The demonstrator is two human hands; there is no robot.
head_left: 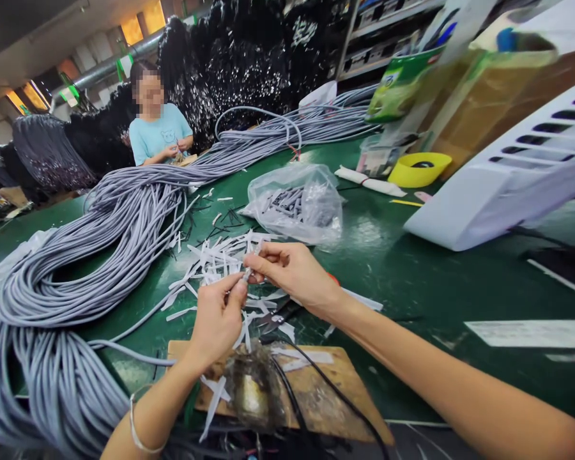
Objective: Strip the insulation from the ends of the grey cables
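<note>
Above the middle of the bench, my left hand (220,316) is closed in a pinch on the end of a grey cable (247,273); most of it is hidden by my fingers. My right hand (292,271) meets it from the right, thumb and fingers pressed together at the cable's tip. Whatever small piece these fingers hold is too small to make out. Under both hands lies a heap of white strips (215,255), with dark-handled cutters (273,319) partly covered by scraps. Below is a wooden board (335,390) with a metal fixture (253,390) under clear wrapping.
A thick bundle of grey cables (100,268) curves along the left and back. Beyond my hands sits a clear bag (297,204) of small grey pieces. On the right stand a white slotted housing (498,172) and a yellow tape ring (419,169). A co-worker (158,131) sits across the bench.
</note>
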